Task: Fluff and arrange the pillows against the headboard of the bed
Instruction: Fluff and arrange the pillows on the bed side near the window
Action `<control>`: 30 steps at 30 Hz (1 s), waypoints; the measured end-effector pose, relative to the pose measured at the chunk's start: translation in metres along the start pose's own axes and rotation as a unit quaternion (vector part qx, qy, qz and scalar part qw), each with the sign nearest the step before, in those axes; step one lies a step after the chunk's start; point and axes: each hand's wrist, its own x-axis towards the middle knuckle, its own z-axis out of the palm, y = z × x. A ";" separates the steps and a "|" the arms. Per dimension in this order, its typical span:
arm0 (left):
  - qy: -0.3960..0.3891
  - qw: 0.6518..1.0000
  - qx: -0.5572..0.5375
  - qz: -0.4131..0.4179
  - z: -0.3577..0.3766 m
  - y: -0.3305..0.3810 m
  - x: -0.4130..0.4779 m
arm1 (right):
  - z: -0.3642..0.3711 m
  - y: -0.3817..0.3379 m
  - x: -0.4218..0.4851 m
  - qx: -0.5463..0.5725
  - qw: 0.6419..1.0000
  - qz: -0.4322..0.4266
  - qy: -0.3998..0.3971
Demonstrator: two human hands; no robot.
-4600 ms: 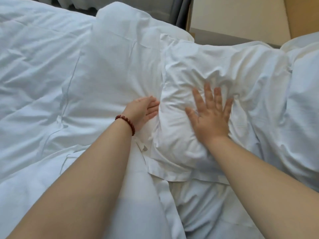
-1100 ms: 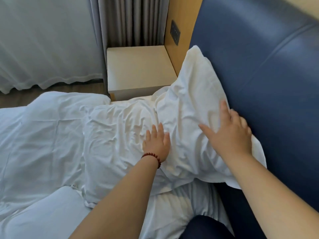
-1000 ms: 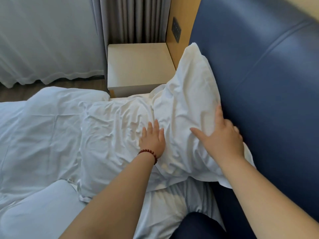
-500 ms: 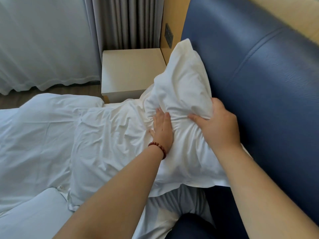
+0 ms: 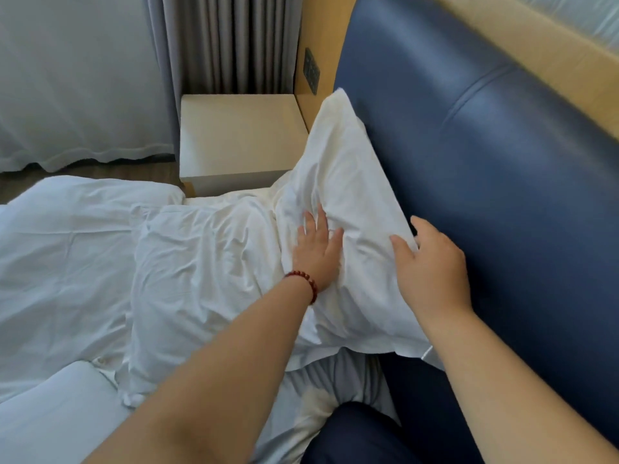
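1. White pillow (image 5: 351, 182) propped on edge, leaning against blue padded headboard (image 5: 485, 182); top corner pointing up near the headboard's left edge, lower edge down on the bed.
2. Second white pillow (image 5: 201, 269) lying flat just left of the first, touching it, surface heavily creased.
3. Left hand (image 5: 316, 249) flat on the propped pillow's front face, fingers spread, palm pressing into the fabric; not gripping. Red bead bracelet (image 5: 303, 283) at the wrist.
4. Right hand (image 5: 432, 266) open at the pillow's right edge, fingers loosely curved, thumb touching the fabric, other fingers towards the headboard; nothing clenched.
5. Rumpled white duvet (image 5: 60, 249) spread over the left of the bed.
6. Pale nightstand (image 5: 241, 139) beyond the pillows, beside the headboard.
7. Grey curtain (image 5: 234, 41) behind the nightstand; sheer white curtain (image 5: 73, 78) further left.
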 end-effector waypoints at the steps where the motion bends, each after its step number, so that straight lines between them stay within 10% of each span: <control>1: -0.018 1.000 0.017 -0.001 -0.003 0.000 0.002 | -0.001 0.000 -0.003 0.031 0.999 0.002 0.025; 4: 0.018 0.998 -0.063 0.018 -0.020 0.005 -0.003 | -0.004 0.005 -0.015 0.061 0.996 -0.003 0.061; 7: 0.103 0.973 0.018 0.205 -0.039 0.048 -0.017 | -0.007 0.015 -0.028 -0.043 0.998 -0.020 0.031; 10: -0.043 0.895 0.254 0.364 -0.053 0.088 -0.003 | -0.016 0.026 -0.038 -0.139 0.987 -0.041 0.070; 14: -0.071 0.889 0.389 0.229 -0.063 0.071 0.031 | -0.020 0.033 -0.052 -0.150 0.974 -0.060 0.158; 18: 0.148 0.975 0.118 0.120 -0.049 0.035 0.026 | -0.008 0.019 -0.049 -0.152 0.962 -0.160 0.160; 21: 0.167 0.985 -0.020 -0.030 -0.014 0.000 0.014 | 0.023 -0.008 -0.030 -0.211 0.944 -0.238 0.091; 25: -0.004 0.999 0.025 0.043 -0.011 -0.040 0.023 | 0.078 -0.007 0.002 -0.332 0.908 -0.238 -0.088; 30: 0.090 0.994 0.058 0.004 -0.061 -0.079 0.046 | 0.093 0.008 0.021 -0.405 0.890 -0.208 0.012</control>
